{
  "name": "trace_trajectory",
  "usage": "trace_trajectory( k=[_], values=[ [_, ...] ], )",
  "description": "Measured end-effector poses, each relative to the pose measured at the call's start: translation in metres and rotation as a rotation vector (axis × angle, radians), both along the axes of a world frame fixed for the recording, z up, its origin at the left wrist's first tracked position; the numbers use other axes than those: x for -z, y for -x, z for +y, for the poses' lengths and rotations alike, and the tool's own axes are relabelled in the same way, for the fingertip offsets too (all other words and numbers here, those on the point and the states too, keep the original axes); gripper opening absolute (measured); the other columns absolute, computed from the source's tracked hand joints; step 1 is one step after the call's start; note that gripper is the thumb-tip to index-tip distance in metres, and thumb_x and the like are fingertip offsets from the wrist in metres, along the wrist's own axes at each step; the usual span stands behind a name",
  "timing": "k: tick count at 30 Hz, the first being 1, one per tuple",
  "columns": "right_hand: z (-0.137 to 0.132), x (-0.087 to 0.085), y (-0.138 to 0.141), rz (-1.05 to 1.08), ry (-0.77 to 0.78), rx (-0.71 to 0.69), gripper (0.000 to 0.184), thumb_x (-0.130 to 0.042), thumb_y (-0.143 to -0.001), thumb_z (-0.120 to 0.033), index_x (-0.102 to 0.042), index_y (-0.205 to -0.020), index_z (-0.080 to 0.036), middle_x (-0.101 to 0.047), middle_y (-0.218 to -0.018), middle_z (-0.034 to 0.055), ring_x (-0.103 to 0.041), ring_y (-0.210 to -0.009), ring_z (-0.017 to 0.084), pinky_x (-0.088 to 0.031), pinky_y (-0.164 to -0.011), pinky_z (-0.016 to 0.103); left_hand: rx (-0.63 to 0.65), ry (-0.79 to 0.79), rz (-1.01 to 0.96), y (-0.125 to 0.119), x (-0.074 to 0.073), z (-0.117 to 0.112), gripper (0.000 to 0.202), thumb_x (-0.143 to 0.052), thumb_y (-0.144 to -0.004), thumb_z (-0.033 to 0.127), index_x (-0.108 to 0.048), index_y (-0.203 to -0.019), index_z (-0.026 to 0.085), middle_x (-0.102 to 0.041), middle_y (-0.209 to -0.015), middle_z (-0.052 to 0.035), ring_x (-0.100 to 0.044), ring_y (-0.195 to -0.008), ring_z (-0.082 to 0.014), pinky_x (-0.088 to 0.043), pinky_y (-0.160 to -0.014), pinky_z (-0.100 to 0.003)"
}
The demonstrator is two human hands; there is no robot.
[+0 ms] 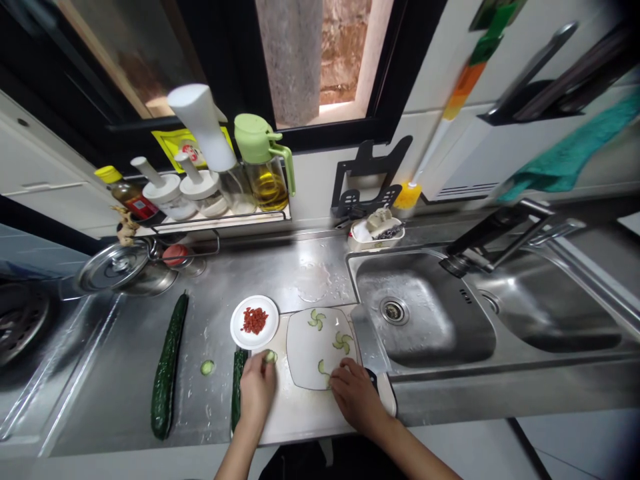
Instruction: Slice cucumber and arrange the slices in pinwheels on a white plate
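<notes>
A white square plate (310,347) with a dark rim lies on the cutting board (293,420). On it, thin cucumber slices form two pinwheels, at the top (316,320) and at the right (343,343). Nearer me, a short curve of slices (322,367) ends at the fingertips of my right hand (356,393), which are closed over the plate's lower right corner on a partly hidden slice. My left hand (259,383) is left of the plate, its fingers pinched at a round cucumber slice (271,357). A cut cucumber (239,380) lies beside that hand, partly covered.
A small white plate (235,327) of red dried berries stands behind my left hand. A kitchen knife's broad blade (369,337) lies by the sink (425,347). A whole cucumber (170,367) and a loose slice (207,367) rest left. An oil bottle (270,180) stands on the rack.
</notes>
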State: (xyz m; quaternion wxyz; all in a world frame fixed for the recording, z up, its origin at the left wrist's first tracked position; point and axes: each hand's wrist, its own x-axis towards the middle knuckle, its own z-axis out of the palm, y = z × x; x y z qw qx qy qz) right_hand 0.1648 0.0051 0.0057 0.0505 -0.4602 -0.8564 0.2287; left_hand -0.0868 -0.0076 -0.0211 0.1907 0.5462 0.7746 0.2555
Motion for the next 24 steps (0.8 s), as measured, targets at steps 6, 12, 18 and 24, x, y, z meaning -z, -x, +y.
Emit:
trace_trajectory(
  k=[6, 12, 18, 24],
  values=[
    [-0.002, -0.002, 0.003, 0.066, 0.005, 0.029, 0.016, -0.048, -0.085, -0.014, -0.062, -0.084, -0.021, -0.063, -0.093, 0.0043, -0.045, -0.107, 0.024, -0.035, -0.086, 0.036, 0.021, 0.037, 0.042, 0.012, 0.007, 0.006, 0.026, -0.046, -0.078, 0.023, -0.065, -0.094, 0.015, -0.065, -0.090, -0.0106, -0.061, -0.081, -0.0213, -0.048, -0.078, -0.034],
    [-0.003, -0.003, 0.001, 0.127, -0.017, 0.061, 0.015, -0.050, -0.084, -0.013, -0.062, -0.082, -0.021, -0.063, -0.091, 0.0030, -0.046, -0.104, 0.023, -0.036, -0.086, 0.036, -0.004, 0.118, 0.028, 0.014, 0.002, 0.014, 0.014, -0.048, -0.075, 0.024, -0.061, -0.076, 0.018, -0.064, -0.078, -0.0057, -0.059, -0.069, -0.0184, -0.045, -0.069, -0.030],
    [-0.001, -0.004, 0.002, 0.197, -0.032, 0.100, 0.016, -0.049, -0.085, -0.014, -0.063, -0.085, -0.021, -0.063, -0.087, 0.0031, -0.046, -0.100, 0.022, -0.037, -0.085, 0.035, -0.023, 0.186, -0.087, 0.015, -0.008, 0.012, 0.014, -0.048, -0.077, 0.028, -0.058, -0.070, 0.020, -0.063, -0.065, 0.0007, -0.058, -0.059, -0.0133, -0.041, -0.062, -0.023],
    [0.008, -0.001, 0.012, 0.318, 0.010, 0.152, 0.017, -0.046, -0.085, -0.014, -0.062, -0.082, -0.020, -0.063, -0.083, 0.0041, -0.051, -0.089, 0.019, -0.039, -0.084, 0.035, -0.048, 0.193, -0.430, -0.003, -0.020, 0.009, 0.028, -0.058, -0.072, 0.042, -0.067, -0.085, 0.018, -0.067, -0.071, -0.0007, -0.058, -0.061, -0.0122, -0.043, -0.060, -0.021]
  ],
)
